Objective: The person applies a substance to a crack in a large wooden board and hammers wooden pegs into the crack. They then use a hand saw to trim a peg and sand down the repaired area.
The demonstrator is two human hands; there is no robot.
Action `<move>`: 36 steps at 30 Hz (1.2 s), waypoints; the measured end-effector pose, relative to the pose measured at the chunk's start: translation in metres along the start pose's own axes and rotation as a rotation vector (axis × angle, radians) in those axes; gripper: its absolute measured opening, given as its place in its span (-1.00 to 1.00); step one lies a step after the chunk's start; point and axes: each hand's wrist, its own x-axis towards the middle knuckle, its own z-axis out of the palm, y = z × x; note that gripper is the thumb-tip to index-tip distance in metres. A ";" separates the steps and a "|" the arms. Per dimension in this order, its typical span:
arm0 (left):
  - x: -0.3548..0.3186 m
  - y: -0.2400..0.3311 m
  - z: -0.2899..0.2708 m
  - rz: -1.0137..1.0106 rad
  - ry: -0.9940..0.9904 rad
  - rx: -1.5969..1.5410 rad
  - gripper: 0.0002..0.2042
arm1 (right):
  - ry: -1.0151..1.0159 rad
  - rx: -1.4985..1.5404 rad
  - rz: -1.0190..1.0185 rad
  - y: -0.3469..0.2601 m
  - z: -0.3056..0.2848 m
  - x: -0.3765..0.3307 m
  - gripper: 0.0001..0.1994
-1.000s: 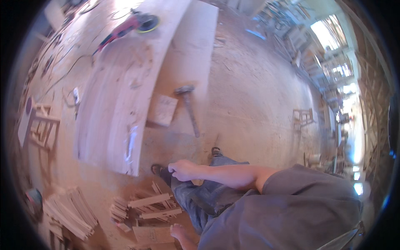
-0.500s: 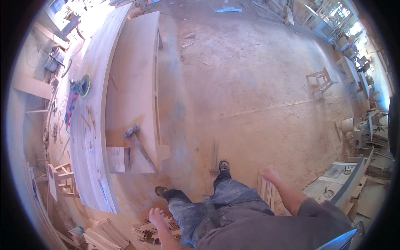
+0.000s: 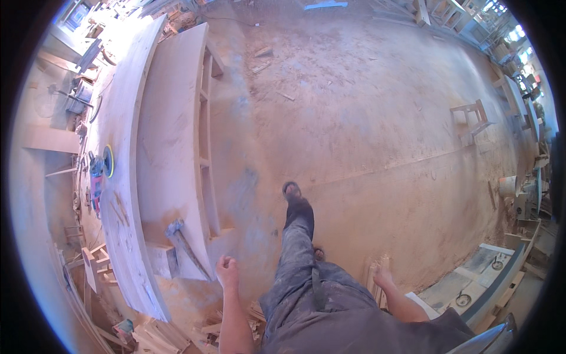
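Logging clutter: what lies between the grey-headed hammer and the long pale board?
A pale wooden block sits between hammer and board, in the head view.

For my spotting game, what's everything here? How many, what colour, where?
Slab: 1, pale, left
Bench: 1, pale, right of slab
Hammer: 1, grey-headed, on bench
Block: 1, pale, beside hammer
Sander: 1, red-black, slab's left edge
Stool: 1, brown, right
Bucket: 1, whitish, right
Panel: 1, grey, lower right
Scraps: many, pale, lower left
Clutter: uncountable, mixed, edges
Sandals: 2, dark, centre
Trousers: 1, blue-grey, centre
Shirt: 1, grey, bottom
Left hand: 1, bare, lower centre
Right hand: 1, bare, lower right
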 end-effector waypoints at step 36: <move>0.656 0.302 0.176 0.301 0.357 0.940 -0.21 | 0.185 -0.468 -0.801 -0.652 -0.273 1.047 -0.58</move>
